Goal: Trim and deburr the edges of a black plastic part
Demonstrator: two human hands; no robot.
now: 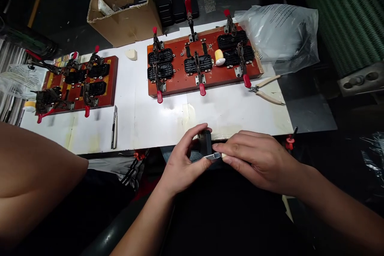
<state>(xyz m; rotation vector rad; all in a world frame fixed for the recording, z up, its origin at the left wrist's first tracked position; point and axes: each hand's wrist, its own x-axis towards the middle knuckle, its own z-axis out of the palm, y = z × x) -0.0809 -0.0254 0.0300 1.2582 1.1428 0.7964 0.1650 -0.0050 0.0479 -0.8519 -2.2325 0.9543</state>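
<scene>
My left hand (186,159) is closed around a black plastic part (206,141), held on edge just beyond the table's front edge. In my right hand (259,160) is a utility knife (214,156); its short silver blade points left, and most of the handle is hidden by my fingers. The blade lies close to the near edge of the black part, by my left thumb. Whether it touches the part I cannot tell. Beyond my hands stands a red-brown fixture board (180,82) with several black parts (198,64) under red-handled toggle clamps (202,89).
Pliers (267,90) lie right of the board, below a clear plastic bag (282,36). Another box cutter (114,128) lies on the white table top (144,124). A second fixture board (111,84) and a cardboard box (126,28) stand farther off. Someone's arm (39,172) is at left.
</scene>
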